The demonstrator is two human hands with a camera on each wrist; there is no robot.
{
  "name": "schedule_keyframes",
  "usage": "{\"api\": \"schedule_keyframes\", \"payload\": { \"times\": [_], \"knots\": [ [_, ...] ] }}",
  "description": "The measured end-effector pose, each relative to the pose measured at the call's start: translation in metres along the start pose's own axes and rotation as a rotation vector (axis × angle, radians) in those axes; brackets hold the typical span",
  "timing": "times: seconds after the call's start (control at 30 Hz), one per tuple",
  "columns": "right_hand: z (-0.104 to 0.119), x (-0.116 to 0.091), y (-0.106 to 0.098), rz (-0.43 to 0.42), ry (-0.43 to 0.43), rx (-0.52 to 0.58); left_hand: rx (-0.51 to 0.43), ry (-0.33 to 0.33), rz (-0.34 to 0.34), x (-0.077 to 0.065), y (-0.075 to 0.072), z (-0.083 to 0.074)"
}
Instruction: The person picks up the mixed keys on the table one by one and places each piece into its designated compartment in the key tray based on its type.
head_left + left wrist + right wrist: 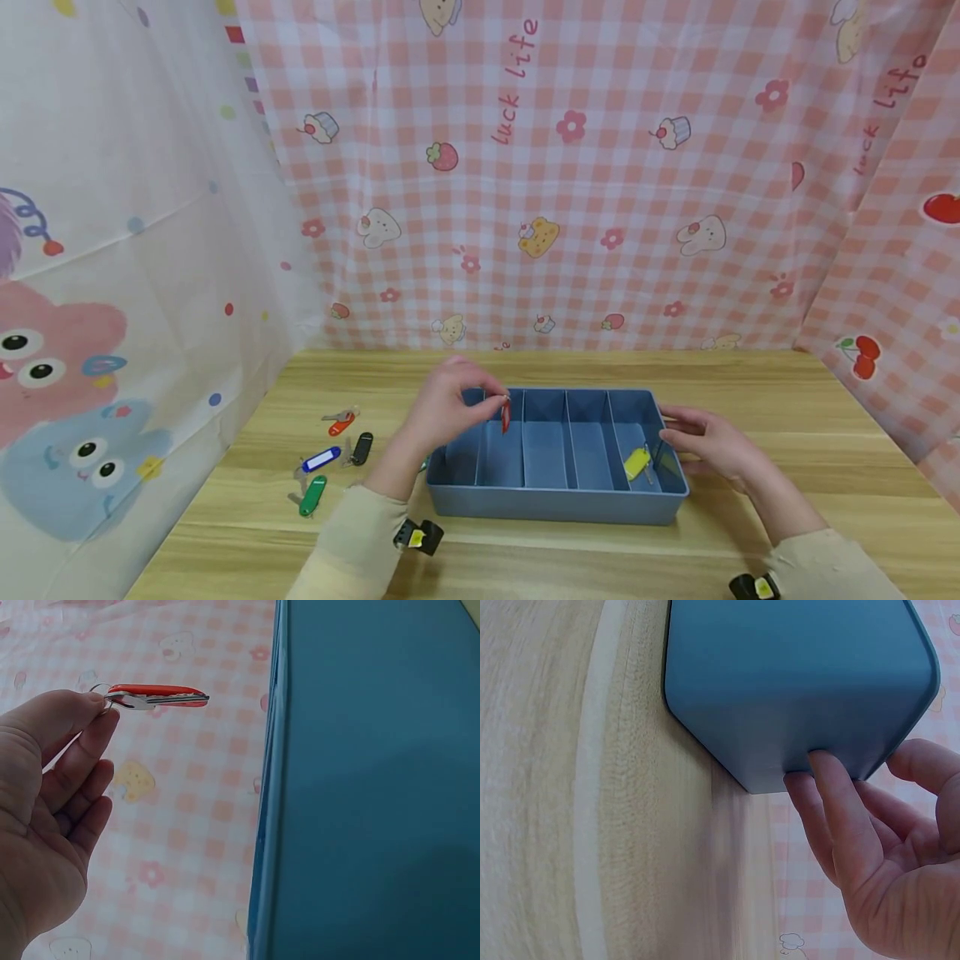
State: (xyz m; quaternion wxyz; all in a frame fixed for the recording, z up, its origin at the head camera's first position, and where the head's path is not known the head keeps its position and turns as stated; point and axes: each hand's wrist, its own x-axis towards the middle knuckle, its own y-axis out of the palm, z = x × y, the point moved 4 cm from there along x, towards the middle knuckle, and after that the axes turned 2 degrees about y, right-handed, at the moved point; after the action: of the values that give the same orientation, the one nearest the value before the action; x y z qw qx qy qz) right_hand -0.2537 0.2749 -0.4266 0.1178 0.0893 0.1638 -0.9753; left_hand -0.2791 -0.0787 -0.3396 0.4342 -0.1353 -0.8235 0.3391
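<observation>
In the head view my left hand [455, 398] pinches a small ring between thumb and forefinger. From that ring a red key tag [506, 417] with a key hangs over the left part of a blue-grey divided box [555, 504]. The left wrist view shows the red key tag [157, 690] and its silver key [135, 702] side by side, clear of the box wall. My right hand [708, 442] holds the box's right end, its fingers against the outer wall and its thumb at the rim. A yellow key tag [637, 462] with a key lies in the rightmost compartment.
Left of the box, several tagged keys lie on the wooden table [247, 517]: an orange tag [342, 424], a black tag [362, 448], a blue tag [322, 459] and a green tag [312, 496]. Another green piece shows beside the box, mostly hidden by my left arm. Patterned cloth surrounds the table.
</observation>
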Motion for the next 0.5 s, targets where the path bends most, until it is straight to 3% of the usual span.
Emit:
{"api": "schedule_keyframes", "payload": {
  "times": [0.5],
  "knots": [
    [-0.001, 0.001, 0.000, 0.017, -0.014, 0.020, -0.011, 0.092, 0.038, 0.013, 0.021, -0.018]
  ]
}}
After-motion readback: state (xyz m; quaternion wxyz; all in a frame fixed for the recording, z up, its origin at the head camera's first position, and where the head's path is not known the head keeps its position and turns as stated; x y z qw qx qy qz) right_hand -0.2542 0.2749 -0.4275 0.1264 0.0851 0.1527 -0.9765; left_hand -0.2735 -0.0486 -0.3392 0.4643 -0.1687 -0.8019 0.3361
